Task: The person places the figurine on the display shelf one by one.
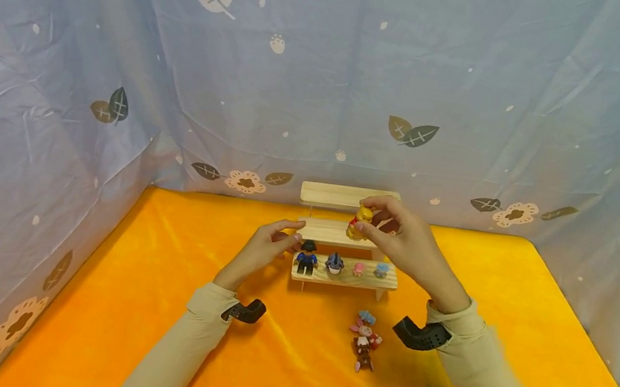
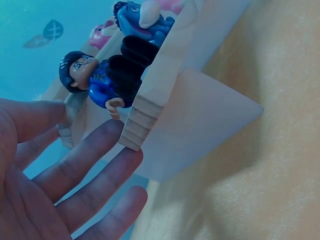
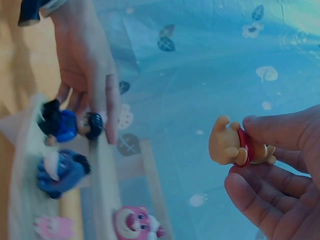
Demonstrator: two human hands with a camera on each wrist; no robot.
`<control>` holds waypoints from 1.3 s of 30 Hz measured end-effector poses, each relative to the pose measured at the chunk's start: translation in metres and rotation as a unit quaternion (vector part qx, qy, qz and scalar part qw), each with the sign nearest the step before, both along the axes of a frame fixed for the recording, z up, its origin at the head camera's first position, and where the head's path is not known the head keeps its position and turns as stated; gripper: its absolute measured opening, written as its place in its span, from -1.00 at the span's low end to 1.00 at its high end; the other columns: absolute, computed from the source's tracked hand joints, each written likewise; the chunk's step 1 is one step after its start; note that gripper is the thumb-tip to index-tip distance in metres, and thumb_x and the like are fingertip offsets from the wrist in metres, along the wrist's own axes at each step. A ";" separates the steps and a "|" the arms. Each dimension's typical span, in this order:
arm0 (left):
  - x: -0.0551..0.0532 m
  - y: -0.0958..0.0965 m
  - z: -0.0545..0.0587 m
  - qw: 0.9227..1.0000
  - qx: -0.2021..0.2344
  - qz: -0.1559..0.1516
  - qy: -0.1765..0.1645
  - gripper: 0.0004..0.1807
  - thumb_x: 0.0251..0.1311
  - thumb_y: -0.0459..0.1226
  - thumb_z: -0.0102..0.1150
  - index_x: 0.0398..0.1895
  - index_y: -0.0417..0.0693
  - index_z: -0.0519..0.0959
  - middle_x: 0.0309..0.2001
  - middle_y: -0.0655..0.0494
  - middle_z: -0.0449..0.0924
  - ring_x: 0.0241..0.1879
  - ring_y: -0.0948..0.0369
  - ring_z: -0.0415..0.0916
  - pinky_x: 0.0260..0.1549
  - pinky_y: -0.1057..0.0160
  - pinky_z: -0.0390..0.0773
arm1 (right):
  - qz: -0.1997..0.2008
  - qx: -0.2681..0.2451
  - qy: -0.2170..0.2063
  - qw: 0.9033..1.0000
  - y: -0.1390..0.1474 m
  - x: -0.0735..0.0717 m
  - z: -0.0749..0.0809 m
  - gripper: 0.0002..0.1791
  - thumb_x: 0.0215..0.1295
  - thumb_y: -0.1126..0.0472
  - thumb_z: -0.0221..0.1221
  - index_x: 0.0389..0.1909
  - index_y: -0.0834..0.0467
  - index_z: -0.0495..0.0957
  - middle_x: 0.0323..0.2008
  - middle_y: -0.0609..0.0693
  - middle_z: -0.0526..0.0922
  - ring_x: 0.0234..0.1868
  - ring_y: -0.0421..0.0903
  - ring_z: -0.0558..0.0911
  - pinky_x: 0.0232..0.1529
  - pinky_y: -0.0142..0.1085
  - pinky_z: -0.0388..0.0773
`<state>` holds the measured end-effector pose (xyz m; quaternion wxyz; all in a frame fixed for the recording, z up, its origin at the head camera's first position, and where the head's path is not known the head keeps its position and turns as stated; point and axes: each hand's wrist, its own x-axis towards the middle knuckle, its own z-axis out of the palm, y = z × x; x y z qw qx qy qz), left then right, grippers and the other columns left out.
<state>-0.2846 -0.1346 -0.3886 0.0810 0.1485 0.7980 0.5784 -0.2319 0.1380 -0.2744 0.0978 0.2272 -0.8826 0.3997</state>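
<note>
My right hand (image 1: 406, 242) pinches a yellow bear figurine (image 1: 361, 221) in a red shirt between thumb and fingers, in front of the middle tier of a wooden stepped shelf (image 1: 320, 229). In the right wrist view the bear figurine (image 3: 224, 142) is tipped on its side. At the shelf's left end, my left hand (image 1: 261, 249) has its fingers extended; in the left wrist view fingertips (image 2: 131, 155) meet the lower board's end. Close by stands a black-haired toy figure (image 2: 112, 82) in blue. A blue donkey figurine (image 1: 334, 263) is beside it.
Farther right on the lower tier are a pink figurine (image 1: 358, 269) and a light-blue figurine (image 1: 381, 269). A pink bear figurine (image 3: 132, 222) sits on the middle tier. Several small toys, including a white-and-pink one (image 1: 365, 332), lie on the orange cloth (image 1: 286, 373). A patterned curtain (image 1: 325, 78) hangs behind.
</note>
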 end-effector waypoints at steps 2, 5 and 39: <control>0.000 0.000 0.000 1.000 -0.001 0.000 0.000 -0.54 0.50 -0.13 0.10 0.41 0.08 0.48 -0.09 -0.23 0.74 -0.10 0.01 0.73 -0.09 -0.14 0.66 | -0.001 0.006 -0.004 1.000 0.001 -0.002 0.006 -0.58 0.41 0.15 0.27 0.24 0.10 0.53 -0.09 0.05 0.70 -0.14 -0.06 0.65 -0.06 -0.15 0.61; 0.001 0.000 0.000 1.000 -0.001 0.000 0.001 -0.54 0.50 -0.13 0.10 0.41 0.08 0.48 -0.09 -0.23 0.74 -0.11 0.02 0.72 -0.11 -0.12 0.66 | 0.005 0.006 -0.004 1.000 0.002 -0.006 0.016 -0.57 0.43 0.14 0.25 0.26 0.12 0.51 -0.06 0.07 0.69 -0.16 -0.03 0.67 -0.13 -0.20 0.65; 0.001 -0.001 -0.002 1.000 0.004 -0.003 0.009 -0.54 0.50 -0.12 0.09 0.41 0.06 0.48 -0.10 -0.21 0.75 -0.10 -0.01 0.72 -0.13 -0.03 0.66 | 0.047 0.052 0.091 0.993 -0.025 -0.033 0.043 -0.63 0.40 0.25 0.27 0.19 0.19 0.56 -0.04 0.08 0.69 -0.08 -0.01 0.66 -0.07 -0.13 0.63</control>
